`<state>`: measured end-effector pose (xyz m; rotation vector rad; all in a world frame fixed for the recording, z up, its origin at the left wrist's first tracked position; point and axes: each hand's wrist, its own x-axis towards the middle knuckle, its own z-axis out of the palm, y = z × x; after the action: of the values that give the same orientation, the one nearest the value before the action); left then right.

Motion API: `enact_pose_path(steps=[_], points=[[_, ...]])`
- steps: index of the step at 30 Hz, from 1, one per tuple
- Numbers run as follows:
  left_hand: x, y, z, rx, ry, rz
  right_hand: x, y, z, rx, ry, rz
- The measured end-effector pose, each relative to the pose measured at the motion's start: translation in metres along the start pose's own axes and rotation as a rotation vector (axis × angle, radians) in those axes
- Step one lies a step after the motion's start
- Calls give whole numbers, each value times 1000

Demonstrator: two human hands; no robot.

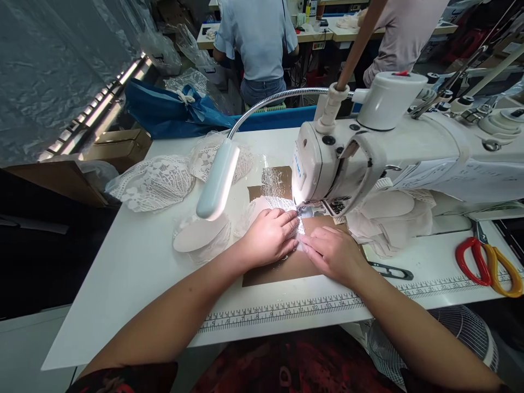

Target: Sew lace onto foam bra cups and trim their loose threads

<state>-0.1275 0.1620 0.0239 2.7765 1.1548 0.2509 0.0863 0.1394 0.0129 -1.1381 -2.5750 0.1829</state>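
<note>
A white lace cup piece (260, 207) lies under the needle area of the white sewing machine (317, 164). My left hand (272, 233) rests flat on the lace, its fingers stretched toward the needle. Just right of it, my right hand (333, 251) has its thumb and fingertips closed on the near edge of the same piece. Part of the lace is hidden beneath my hands. Brown board (266, 275) covers the table surface under the work. A lamp (218, 180) on a bendable metal neck hangs left of the machine head.
More lace cups (153, 183) lie on the left of the white table (123, 273). Stacked pale cups (391, 218) sit right of the needle. Scissors (487, 262) and a dark thread snipper (391, 271) lie near the printed ruler (286, 311). Two people (257, 43) sit at tables beyond.
</note>
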Motion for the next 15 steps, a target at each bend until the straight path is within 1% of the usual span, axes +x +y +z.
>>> enact_pose_path(steps=[4, 9, 12, 15], points=[[1, -3, 0, 23, 10, 16, 2, 1, 1, -13, 6, 16], [-2, -1, 0, 46, 58, 56, 2, 1, 1, -41, -2, 15], [-1, 0, 1, 40, 73, 44, 1, 1, 2, -43, 0, 11], [0, -2, 3, 33, 69, 30, 4, 1, 1, -46, -36, 26]])
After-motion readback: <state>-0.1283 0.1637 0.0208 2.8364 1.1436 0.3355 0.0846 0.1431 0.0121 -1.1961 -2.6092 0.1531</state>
